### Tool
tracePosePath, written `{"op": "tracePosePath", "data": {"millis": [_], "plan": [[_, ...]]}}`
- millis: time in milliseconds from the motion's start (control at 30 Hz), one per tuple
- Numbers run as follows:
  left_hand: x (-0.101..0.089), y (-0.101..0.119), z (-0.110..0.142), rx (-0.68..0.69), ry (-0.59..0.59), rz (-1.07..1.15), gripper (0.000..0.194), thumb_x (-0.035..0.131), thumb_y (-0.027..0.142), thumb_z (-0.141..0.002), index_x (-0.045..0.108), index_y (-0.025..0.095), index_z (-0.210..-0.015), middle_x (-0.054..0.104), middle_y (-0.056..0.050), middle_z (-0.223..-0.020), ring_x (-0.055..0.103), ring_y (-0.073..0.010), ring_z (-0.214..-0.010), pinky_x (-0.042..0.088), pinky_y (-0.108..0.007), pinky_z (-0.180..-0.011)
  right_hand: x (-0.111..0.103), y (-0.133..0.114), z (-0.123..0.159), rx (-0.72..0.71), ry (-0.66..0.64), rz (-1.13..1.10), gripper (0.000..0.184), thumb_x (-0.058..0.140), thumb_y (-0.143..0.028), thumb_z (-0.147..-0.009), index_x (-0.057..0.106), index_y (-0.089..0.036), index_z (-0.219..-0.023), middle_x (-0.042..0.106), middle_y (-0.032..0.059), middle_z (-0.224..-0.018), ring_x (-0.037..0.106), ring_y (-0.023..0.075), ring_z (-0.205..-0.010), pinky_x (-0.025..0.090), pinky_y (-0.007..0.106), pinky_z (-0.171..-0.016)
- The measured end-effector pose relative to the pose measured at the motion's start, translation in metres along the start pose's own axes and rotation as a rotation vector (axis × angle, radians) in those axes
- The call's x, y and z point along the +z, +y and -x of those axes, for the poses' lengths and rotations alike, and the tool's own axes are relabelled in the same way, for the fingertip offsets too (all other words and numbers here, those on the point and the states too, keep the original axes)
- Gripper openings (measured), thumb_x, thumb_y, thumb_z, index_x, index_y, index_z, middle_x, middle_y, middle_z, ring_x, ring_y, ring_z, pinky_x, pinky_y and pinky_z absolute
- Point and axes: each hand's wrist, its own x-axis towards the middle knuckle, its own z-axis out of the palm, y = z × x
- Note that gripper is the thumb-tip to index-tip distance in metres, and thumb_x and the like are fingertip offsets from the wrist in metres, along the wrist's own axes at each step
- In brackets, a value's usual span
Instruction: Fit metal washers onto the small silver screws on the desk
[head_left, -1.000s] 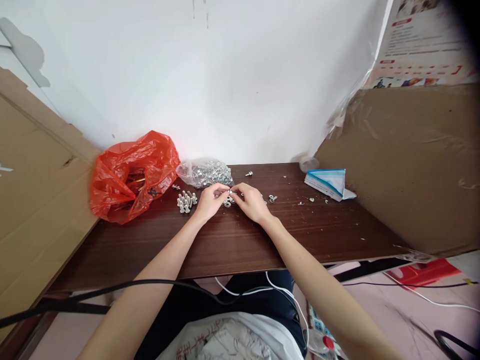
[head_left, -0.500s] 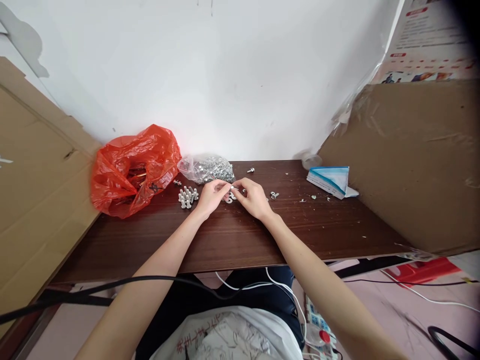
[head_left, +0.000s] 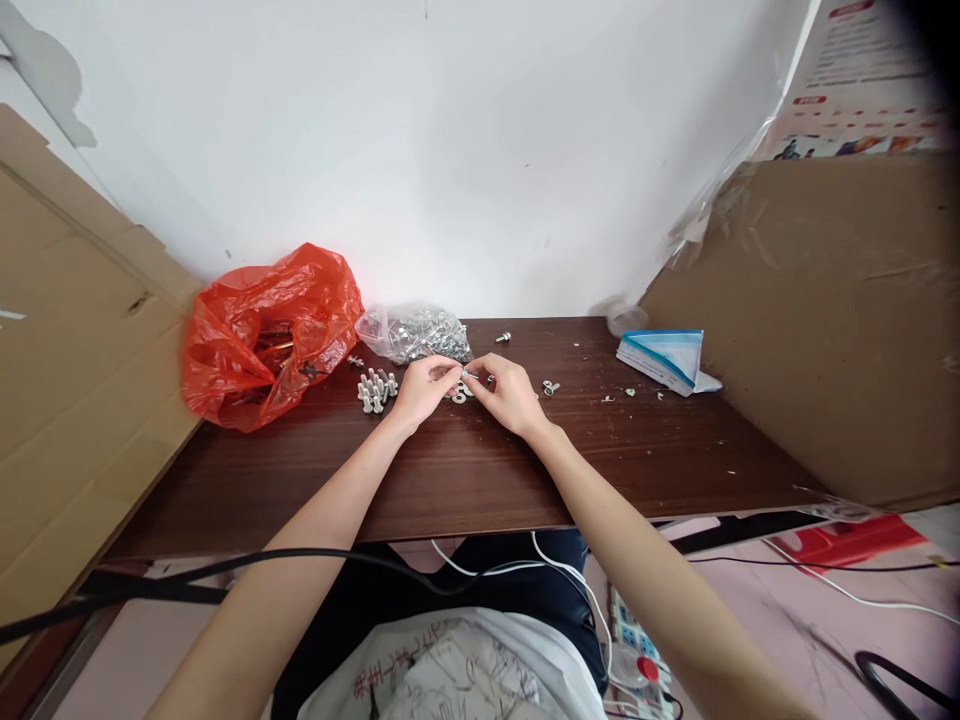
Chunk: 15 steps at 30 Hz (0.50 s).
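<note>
Over the middle of the dark wooden table (head_left: 480,480), my left hand (head_left: 421,392) and my right hand (head_left: 507,393) meet fingertip to fingertip. Both are closed in a pinch on a small silver bolt (head_left: 470,375), mostly covered by the fingers. Flat metal washers (head_left: 459,397) lie just under the fingertips. To the left of my left hand is a tight cluster of bolts (head_left: 375,390), most standing on their heads. A few loose rings (head_left: 550,387) rest to the right of my right hand, and a single bolt (head_left: 503,338) lies behind it.
Behind my left hand sits a clear plastic bag (head_left: 420,335) full of small metal hardware. A red plastic bag (head_left: 270,340) stands at the left, near a cardboard panel (head_left: 82,330). At the right are a blue-white packet (head_left: 664,358) and a cardboard box (head_left: 825,330). A black cable (head_left: 315,553) crosses my left forearm.
The view has shifted very slightly. Both hands stay pinched together in the same place, and more of the bolt's shank shows between the fingertips now.
</note>
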Motion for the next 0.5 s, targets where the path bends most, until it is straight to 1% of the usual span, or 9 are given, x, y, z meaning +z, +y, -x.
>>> {"op": "tracePosePath", "data": {"millis": [200,500], "plan": [[-0.0006,-0.0021,-0.0002,0.014,-0.003,-0.015,0.016,0.063,0.021,-0.076,0.067,0.010,-0.088,0.065,-0.003,-0.072,0.057,-0.0106,-0.060,0.048,-0.024,-0.059,-0.0004,0.0009,-0.0001,-0.015,0.002,-0.016,0.012,0.058,-0.028,-0.088,0.065,-0.019,-0.091,0.067,0.0050,-0.086,0.058,0.0169,-0.072,0.045,0.028,-0.064],[-0.0003,0.0006,-0.0002,0.018,0.005,-0.039,0.013,0.063,0.020,-0.077,0.068,0.012,-0.085,0.066,-0.004,-0.075,0.057,-0.0099,-0.058,0.047,-0.022,-0.054,-0.0013,0.0004,-0.0003,-0.022,-0.008,-0.028,0.010,0.059,-0.026,-0.087,0.065,-0.019,-0.090,0.067,0.0047,-0.085,0.059,0.0166,-0.071,0.045,0.028,-0.064]]}}
